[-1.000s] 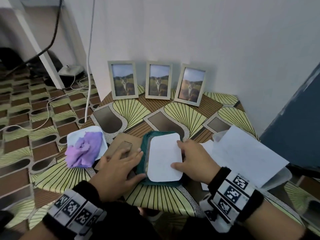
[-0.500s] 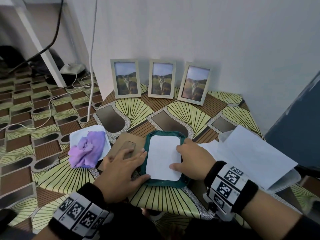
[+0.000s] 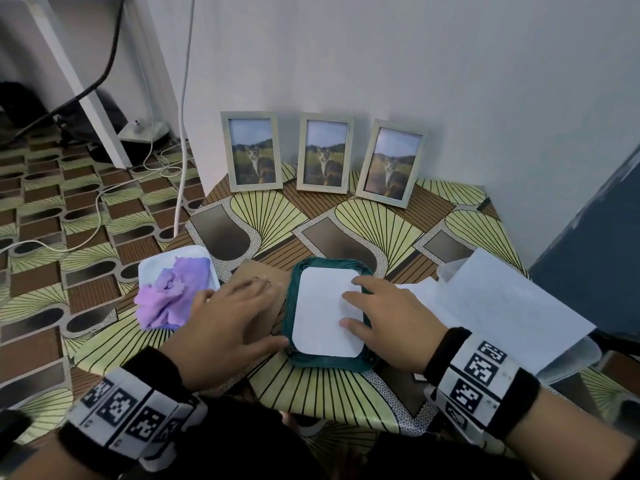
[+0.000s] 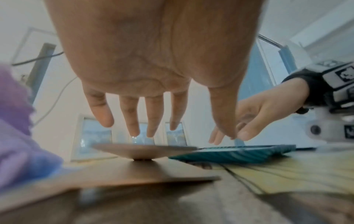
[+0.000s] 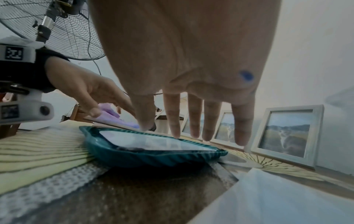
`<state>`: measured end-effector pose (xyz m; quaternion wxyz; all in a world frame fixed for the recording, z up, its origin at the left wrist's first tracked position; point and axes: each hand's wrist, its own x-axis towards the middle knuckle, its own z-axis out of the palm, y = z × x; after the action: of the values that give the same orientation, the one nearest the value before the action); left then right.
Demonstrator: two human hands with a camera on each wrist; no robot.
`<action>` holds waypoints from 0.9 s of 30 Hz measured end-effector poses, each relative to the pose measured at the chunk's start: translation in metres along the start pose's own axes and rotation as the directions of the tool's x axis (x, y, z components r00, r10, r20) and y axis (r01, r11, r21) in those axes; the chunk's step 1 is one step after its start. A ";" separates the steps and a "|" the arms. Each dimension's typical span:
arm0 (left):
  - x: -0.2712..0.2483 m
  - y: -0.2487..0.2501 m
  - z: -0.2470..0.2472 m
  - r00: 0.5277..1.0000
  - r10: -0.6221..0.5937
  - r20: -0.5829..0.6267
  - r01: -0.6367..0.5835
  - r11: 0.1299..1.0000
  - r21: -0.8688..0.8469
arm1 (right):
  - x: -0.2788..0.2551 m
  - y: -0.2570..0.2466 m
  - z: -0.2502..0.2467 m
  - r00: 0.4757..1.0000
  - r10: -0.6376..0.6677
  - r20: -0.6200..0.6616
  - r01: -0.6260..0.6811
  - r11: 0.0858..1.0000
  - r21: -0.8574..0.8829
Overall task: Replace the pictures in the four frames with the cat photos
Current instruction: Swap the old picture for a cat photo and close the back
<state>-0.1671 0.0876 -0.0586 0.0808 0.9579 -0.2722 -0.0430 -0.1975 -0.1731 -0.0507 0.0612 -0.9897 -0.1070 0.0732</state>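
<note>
Nearest, the left hand (image 3: 221, 327) hovers flat with its fingers spread and relaxed above the brown backing board (image 4: 145, 150), holding nothing, its thumb reaching toward the left edge of the green frame (image 3: 289, 306); the right hand (image 3: 388, 317), fingers loosely extended and open, sits over the right side of the white sheet (image 3: 322, 313), though whether the fingertips touch it I cannot tell. The green frame lies flat on the patterned table (image 3: 346, 386) between the hands, its long axis running away from the person; beyond it, three frames (image 3: 325, 152) with cat photos stand upright against the wall.
</note>
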 end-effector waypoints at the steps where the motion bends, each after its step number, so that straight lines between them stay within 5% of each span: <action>1: -0.001 -0.006 -0.002 1.000 0.006 0.025 -0.008 0.997 0.073 | -0.001 0.001 0.001 1.000 -0.023 0.016 0.023 1.000 -0.005; 5: -0.004 -0.026 -0.003 0.979 0.069 0.193 -0.118 0.960 0.256 | -0.003 0.006 0.003 0.994 -0.034 0.106 0.031 0.999 0.033; 14: -0.016 -0.036 0.000 0.916 0.198 0.348 -0.315 0.893 0.321 | -0.001 0.008 0.001 0.991 -0.039 0.131 0.039 0.999 0.002; 19: -0.028 -0.030 -0.006 0.914 0.270 0.303 -0.365 0.873 0.323 | -0.001 0.007 0.002 0.990 -0.037 0.137 0.038 0.999 -0.004; 27: -0.056 -0.021 -0.007 0.910 0.413 0.048 -0.411 0.877 0.247 | -0.002 0.007 0.005 0.992 -0.039 0.119 0.042 0.999 -0.021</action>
<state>-0.2032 0.1361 -0.0535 -0.0329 0.8805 -0.4726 0.0131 -0.1990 -0.1804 -0.0559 0.0446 -0.9818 -0.1312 0.1295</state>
